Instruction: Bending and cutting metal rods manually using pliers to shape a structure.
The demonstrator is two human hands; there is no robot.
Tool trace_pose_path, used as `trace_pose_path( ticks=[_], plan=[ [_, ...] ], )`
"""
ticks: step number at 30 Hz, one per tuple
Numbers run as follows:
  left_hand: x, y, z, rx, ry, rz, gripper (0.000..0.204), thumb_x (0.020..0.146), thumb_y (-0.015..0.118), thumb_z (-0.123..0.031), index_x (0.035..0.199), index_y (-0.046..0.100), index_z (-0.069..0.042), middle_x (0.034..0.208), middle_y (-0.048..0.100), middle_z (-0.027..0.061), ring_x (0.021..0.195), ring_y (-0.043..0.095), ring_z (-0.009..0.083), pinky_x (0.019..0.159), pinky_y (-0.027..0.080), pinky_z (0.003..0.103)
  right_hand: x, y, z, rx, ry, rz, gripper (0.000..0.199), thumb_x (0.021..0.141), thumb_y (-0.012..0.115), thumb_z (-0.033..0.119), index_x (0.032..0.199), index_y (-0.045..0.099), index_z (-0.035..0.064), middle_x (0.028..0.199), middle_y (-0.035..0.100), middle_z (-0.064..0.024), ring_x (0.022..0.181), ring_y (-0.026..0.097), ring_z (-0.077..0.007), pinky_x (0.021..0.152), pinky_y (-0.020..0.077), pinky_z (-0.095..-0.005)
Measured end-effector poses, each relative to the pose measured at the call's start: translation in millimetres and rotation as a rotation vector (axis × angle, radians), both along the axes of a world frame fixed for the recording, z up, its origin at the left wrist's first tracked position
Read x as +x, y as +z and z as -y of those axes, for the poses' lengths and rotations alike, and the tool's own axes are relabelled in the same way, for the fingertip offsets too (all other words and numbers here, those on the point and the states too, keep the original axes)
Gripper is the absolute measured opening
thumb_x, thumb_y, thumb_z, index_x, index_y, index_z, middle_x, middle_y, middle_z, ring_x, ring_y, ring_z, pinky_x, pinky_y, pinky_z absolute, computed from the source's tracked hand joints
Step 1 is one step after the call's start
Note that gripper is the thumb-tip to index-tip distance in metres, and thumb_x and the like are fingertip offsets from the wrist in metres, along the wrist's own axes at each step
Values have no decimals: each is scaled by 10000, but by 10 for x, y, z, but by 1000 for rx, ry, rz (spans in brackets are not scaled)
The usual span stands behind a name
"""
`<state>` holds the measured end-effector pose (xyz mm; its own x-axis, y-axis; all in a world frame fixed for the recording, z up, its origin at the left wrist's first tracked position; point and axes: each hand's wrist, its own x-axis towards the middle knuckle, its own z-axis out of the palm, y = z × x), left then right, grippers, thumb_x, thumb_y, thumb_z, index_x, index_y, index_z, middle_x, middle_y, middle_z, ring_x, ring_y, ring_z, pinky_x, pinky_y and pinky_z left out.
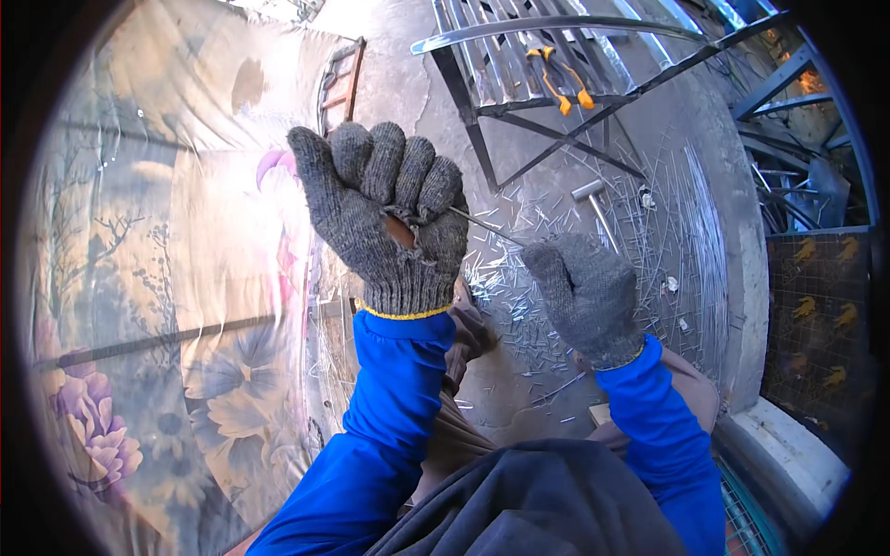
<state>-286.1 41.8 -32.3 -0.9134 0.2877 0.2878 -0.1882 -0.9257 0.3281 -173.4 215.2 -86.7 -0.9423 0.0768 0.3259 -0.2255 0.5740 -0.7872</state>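
My left hand (382, 218) is raised palm up in a grey knit glove. A hole is worn through at the palm, and the fingers curl in around one end of a thin metal rod (489, 226). My right hand (591, 295), in a matching glove, is closed on the rod's other end, lower and to the right. The rod slants between the two hands, its ends hidden in the gloves. Beyond my right hand, a hammer (598, 211) lies on the floor among many short cut metal pieces (505, 273).
A metal frame stand with slats (575, 46) is at the far side, a yellow-handled plier-like tool (559, 82) on it. Long thin rods (709, 246) lie at the right. A floral cloth (232, 398) hangs along the left. A dark patterned panel (816, 324) borders the right.
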Motion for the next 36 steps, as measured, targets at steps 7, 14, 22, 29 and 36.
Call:
trace_pose_path(
  ticks=[7,14,22,29,36],
  plan=[
    [140,171,-35,-86,66,-96,494,1083,438,-501,701,411,-189,598,320,-36,496,286,121,487,262,300,-9,-105,48,-89,38,-95,209,968,710,238,907,750,42,815,712,-164,717,704,-346,618,534,-419],
    [228,204,-83,-154,144,-81,504,1081,441,-517,695,416,-194,591,319,-36,490,277,123,485,255,305,68,-87,30,-54,51,25,225,990,685,247,937,752,39,842,705,-186,738,699,-377,632,534,-430],
    [303,274,-145,-214,249,-73,500,1077,464,-516,698,446,-192,585,310,-35,472,255,123,448,237,296,66,-126,66,-108,64,45,264,1021,637,260,954,749,30,866,714,-193,771,704,-391,666,546,-439],
    [336,290,-196,-271,308,-77,496,1077,457,-527,706,477,-199,593,327,-37,466,260,123,416,238,284,76,-164,76,-182,68,64,246,1020,638,241,976,751,27,910,732,-193,817,719,-384,713,566,-428],
    [373,292,-241,-323,346,-113,495,1077,448,-543,718,502,-207,597,334,-41,468,271,118,413,245,277,82,-175,65,-170,71,72,214,1012,649,217,988,753,31,928,736,-185,824,721,-379,719,567,-424]
  ],
)
